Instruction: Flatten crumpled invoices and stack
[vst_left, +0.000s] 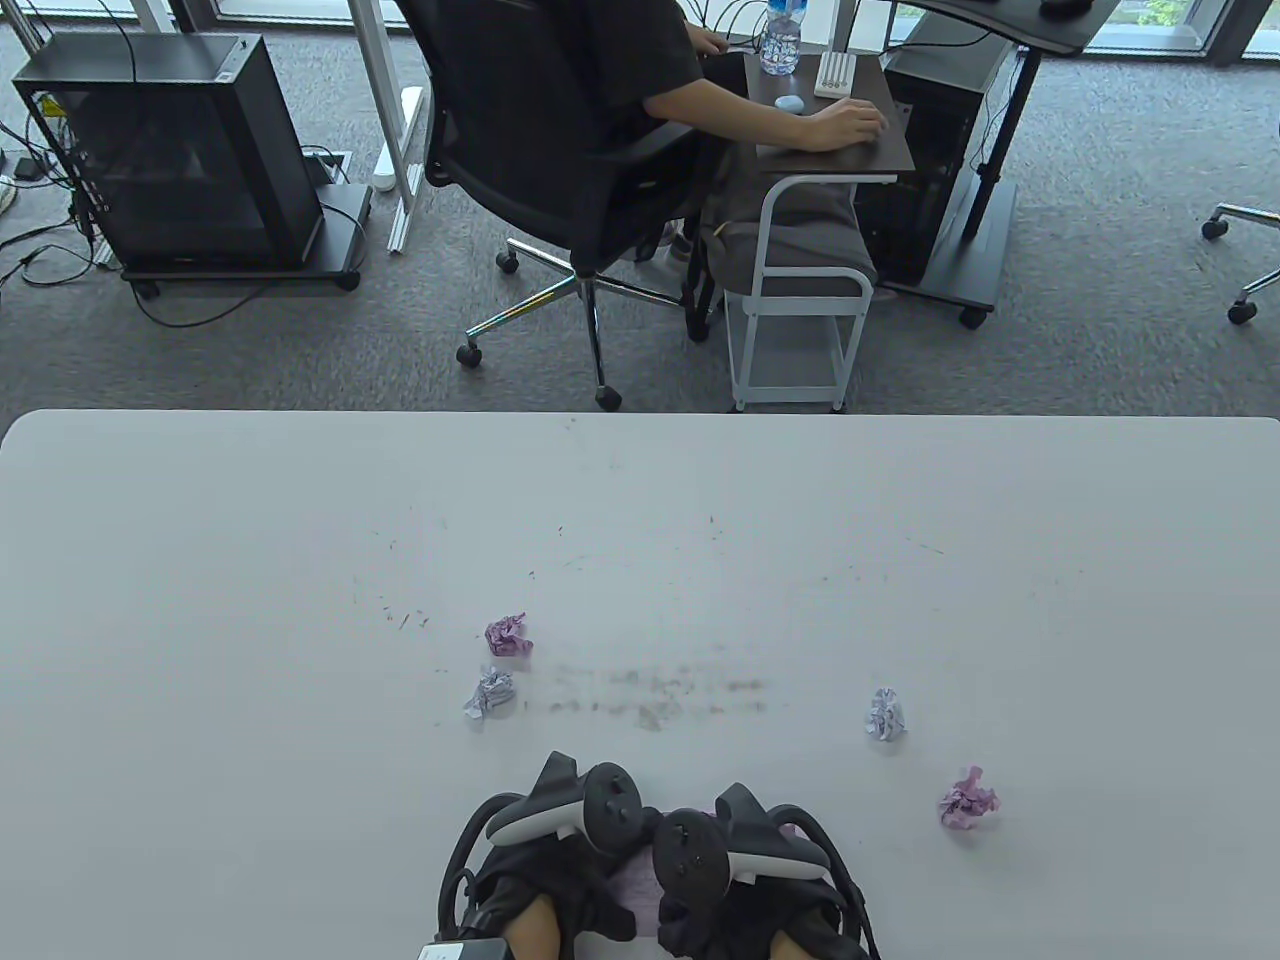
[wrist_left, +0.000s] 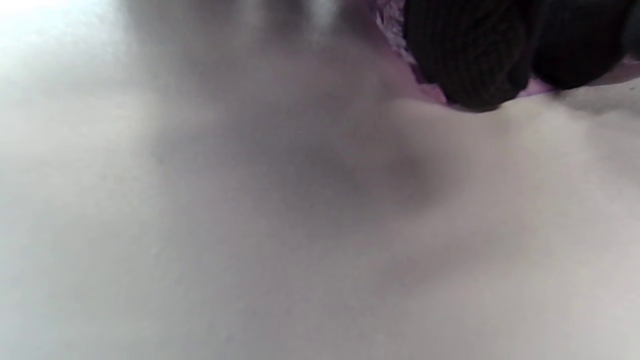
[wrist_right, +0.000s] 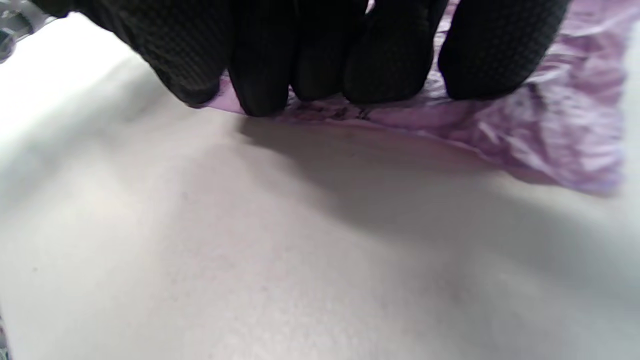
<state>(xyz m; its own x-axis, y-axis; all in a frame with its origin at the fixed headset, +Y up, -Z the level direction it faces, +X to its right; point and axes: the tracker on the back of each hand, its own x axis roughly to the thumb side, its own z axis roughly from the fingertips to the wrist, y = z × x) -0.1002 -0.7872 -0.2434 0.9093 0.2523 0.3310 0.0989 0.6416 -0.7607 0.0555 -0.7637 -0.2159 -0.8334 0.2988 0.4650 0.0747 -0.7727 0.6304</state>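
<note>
A partly flattened purple invoice (vst_left: 640, 885) lies at the table's near edge between my two hands. My left hand (vst_left: 560, 870) and right hand (vst_left: 760, 880) sit side by side over it, mostly hidden under their trackers. In the right wrist view the gloved fingertips (wrist_right: 375, 60) press down on the wrinkled purple sheet (wrist_right: 550, 125). In the left wrist view two fingertips (wrist_left: 470, 55) rest on the sheet's edge (wrist_left: 395, 30). Several crumpled balls lie on the table: purple (vst_left: 508, 635), white (vst_left: 490, 693), white (vst_left: 886, 713), purple (vst_left: 967, 799).
The white table (vst_left: 640, 520) has dark scuff marks (vst_left: 660, 695) in its middle. Beyond its far edge a person sits in an office chair (vst_left: 560, 170) at a small side desk (vst_left: 830, 130). A black computer case (vst_left: 170, 150) stands on the carpet at far left.
</note>
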